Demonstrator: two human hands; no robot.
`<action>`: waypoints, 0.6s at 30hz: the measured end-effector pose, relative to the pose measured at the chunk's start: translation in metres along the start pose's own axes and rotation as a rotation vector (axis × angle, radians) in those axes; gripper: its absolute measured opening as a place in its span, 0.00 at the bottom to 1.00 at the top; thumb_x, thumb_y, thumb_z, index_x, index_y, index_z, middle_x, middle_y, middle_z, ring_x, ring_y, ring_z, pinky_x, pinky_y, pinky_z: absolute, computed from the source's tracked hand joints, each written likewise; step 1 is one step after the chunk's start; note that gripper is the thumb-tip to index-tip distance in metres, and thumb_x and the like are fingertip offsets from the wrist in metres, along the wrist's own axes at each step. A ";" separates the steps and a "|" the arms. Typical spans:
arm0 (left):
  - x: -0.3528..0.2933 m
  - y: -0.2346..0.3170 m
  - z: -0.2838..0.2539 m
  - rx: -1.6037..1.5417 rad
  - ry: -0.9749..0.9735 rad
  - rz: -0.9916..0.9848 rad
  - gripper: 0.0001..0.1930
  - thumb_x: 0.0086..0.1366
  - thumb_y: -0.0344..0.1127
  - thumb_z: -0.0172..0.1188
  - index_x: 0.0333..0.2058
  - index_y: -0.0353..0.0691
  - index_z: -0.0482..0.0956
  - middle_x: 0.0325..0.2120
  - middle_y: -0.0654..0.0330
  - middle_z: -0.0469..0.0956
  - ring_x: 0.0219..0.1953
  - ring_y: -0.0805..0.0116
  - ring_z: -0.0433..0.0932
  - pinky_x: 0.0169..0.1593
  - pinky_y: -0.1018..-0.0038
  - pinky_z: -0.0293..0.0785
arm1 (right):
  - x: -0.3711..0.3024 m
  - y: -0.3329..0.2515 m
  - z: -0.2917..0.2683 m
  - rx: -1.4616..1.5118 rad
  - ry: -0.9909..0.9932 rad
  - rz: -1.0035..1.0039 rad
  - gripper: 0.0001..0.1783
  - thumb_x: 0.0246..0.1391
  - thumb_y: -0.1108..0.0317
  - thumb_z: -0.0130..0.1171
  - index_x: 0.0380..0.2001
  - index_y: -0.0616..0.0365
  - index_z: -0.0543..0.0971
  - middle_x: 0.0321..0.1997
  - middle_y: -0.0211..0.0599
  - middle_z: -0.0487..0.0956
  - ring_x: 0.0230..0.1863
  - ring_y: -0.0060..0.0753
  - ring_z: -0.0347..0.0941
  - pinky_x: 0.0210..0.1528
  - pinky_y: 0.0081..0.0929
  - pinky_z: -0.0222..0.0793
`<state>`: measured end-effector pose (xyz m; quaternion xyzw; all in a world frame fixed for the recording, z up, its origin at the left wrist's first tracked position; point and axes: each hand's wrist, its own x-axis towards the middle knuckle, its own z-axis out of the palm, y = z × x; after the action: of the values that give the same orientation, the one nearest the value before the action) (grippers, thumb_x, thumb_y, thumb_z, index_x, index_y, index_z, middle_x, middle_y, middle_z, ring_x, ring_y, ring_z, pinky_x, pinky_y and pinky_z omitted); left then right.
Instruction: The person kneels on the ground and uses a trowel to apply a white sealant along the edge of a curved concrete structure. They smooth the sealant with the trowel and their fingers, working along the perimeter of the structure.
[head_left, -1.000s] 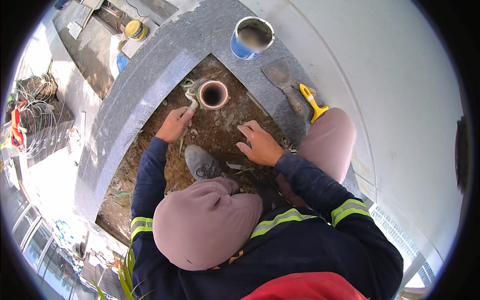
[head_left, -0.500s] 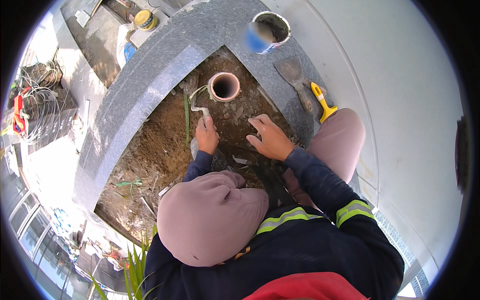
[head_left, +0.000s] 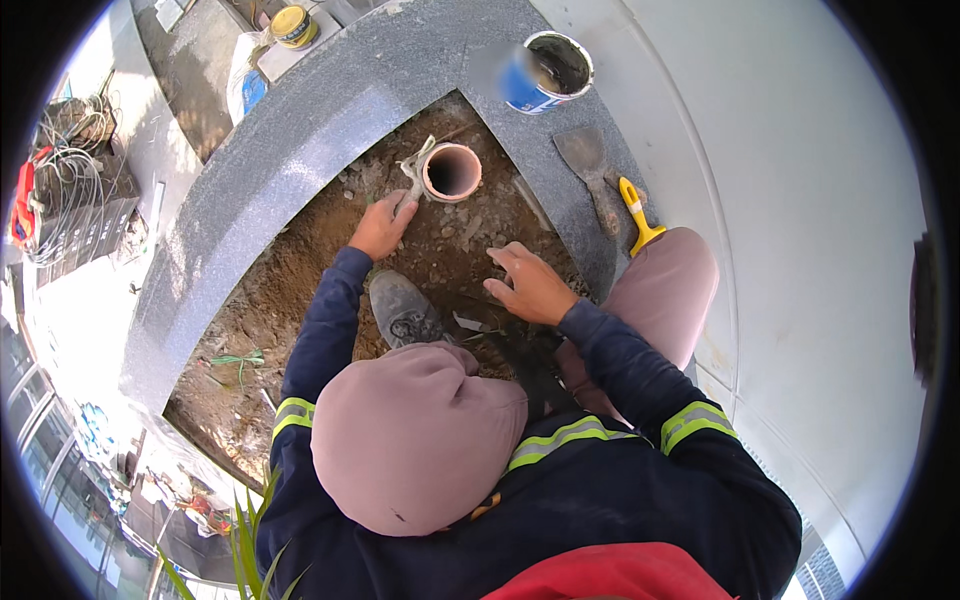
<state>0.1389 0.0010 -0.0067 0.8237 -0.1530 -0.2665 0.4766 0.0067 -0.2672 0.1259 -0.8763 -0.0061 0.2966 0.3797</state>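
My left hand (head_left: 383, 226) is closed round the handle end of a small, dirt-smeared hand tool that looks like a trowel with a cranked neck (head_left: 414, 170). The tool's far part lies against or just beside the left side of an upright, open-topped pinkish pipe (head_left: 452, 172) set in the soil. Over the dirt at the right, my right hand (head_left: 533, 285) hovers empty, its fingers loosely bent and thumb apart. Brown soil (head_left: 320, 250) with small stones surrounds the pipe.
Grey stone slabs (head_left: 250, 190) border the soil. On the right slab are a blue-and-white bucket (head_left: 560, 70) with grey residue, a wide scraper (head_left: 585, 160) and a yellow-handled brush (head_left: 637, 210). My shoe (head_left: 405, 305) stands in the soil. A white wall (head_left: 800, 200) rises right.
My left hand has moved up and left, bringing the tool's end closer along the pipe's left side. My right hand has shifted slightly left and stays empty.
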 end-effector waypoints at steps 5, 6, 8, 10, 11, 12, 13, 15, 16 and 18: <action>0.012 -0.006 -0.002 -0.154 -0.105 -0.224 0.21 0.75 0.47 0.51 0.48 0.32 0.78 0.21 0.55 0.76 0.25 0.59 0.76 0.34 0.62 0.72 | 0.006 -0.006 -0.003 0.064 -0.021 0.022 0.29 0.61 0.61 0.62 0.59 0.69 0.73 0.53 0.57 0.75 0.54 0.61 0.75 0.56 0.47 0.71; 0.011 -0.009 0.005 -0.179 -0.083 -0.247 0.21 0.75 0.48 0.51 0.48 0.32 0.78 0.21 0.55 0.75 0.24 0.58 0.76 0.34 0.62 0.72 | 0.008 -0.005 -0.002 0.045 -0.015 0.004 0.29 0.60 0.61 0.63 0.59 0.69 0.73 0.52 0.57 0.75 0.53 0.60 0.75 0.56 0.47 0.71; 0.008 -0.007 0.024 -0.134 0.058 -0.217 0.21 0.74 0.47 0.52 0.49 0.32 0.78 0.25 0.47 0.80 0.29 0.47 0.81 0.38 0.57 0.74 | 0.010 0.000 0.000 0.000 0.000 -0.024 0.29 0.60 0.61 0.63 0.59 0.69 0.73 0.52 0.58 0.76 0.52 0.60 0.75 0.55 0.47 0.72; -0.007 0.000 0.052 -0.088 0.247 -0.226 0.21 0.74 0.47 0.52 0.50 0.32 0.78 0.30 0.40 0.81 0.36 0.39 0.81 0.41 0.54 0.75 | 0.012 0.000 0.002 0.000 -0.010 -0.029 0.29 0.60 0.61 0.63 0.59 0.69 0.73 0.50 0.57 0.77 0.51 0.60 0.76 0.54 0.47 0.72; -0.013 0.001 0.065 -0.066 0.347 -0.230 0.21 0.74 0.47 0.53 0.50 0.32 0.77 0.32 0.37 0.82 0.39 0.35 0.82 0.43 0.52 0.75 | 0.014 -0.001 0.001 -0.004 -0.015 -0.035 0.29 0.60 0.61 0.63 0.59 0.69 0.73 0.50 0.57 0.77 0.51 0.60 0.76 0.54 0.47 0.72; -0.017 0.000 0.073 -0.139 0.366 -0.271 0.21 0.74 0.46 0.53 0.51 0.32 0.77 0.37 0.31 0.80 0.44 0.29 0.78 0.46 0.47 0.74 | 0.015 0.000 0.001 -0.007 -0.022 -0.032 0.29 0.60 0.61 0.63 0.59 0.69 0.74 0.49 0.57 0.77 0.50 0.60 0.76 0.53 0.47 0.72; -0.018 0.008 0.080 -0.166 0.358 -0.261 0.21 0.74 0.46 0.53 0.52 0.32 0.76 0.37 0.31 0.80 0.44 0.29 0.78 0.46 0.47 0.74 | 0.015 0.003 0.002 -0.010 -0.030 -0.021 0.29 0.60 0.61 0.63 0.58 0.69 0.74 0.48 0.57 0.77 0.50 0.60 0.76 0.53 0.47 0.72; -0.021 0.026 0.081 -0.208 0.353 -0.246 0.22 0.74 0.46 0.53 0.52 0.31 0.75 0.36 0.30 0.80 0.43 0.28 0.78 0.46 0.47 0.74 | 0.012 0.005 0.002 -0.006 -0.038 -0.014 0.28 0.60 0.61 0.63 0.58 0.69 0.74 0.48 0.57 0.78 0.49 0.60 0.77 0.52 0.47 0.72; -0.020 0.018 0.080 -0.223 0.326 -0.251 0.23 0.74 0.46 0.53 0.54 0.29 0.74 0.36 0.30 0.80 0.44 0.27 0.78 0.47 0.47 0.74 | 0.013 0.004 0.002 0.001 -0.039 -0.028 0.28 0.60 0.61 0.63 0.58 0.69 0.74 0.47 0.56 0.78 0.49 0.60 0.77 0.52 0.47 0.72; -0.018 -0.001 0.071 -0.178 0.252 -0.212 0.22 0.75 0.46 0.52 0.52 0.29 0.74 0.29 0.40 0.78 0.33 0.43 0.79 0.40 0.55 0.73 | 0.014 -0.003 0.001 0.012 -0.056 -0.027 0.28 0.60 0.62 0.64 0.58 0.69 0.74 0.47 0.56 0.78 0.48 0.59 0.77 0.51 0.46 0.73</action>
<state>0.0830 -0.0396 -0.0314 0.8166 0.0197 -0.2222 0.5323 0.0179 -0.2615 0.1200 -0.8651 -0.0266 0.3158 0.3888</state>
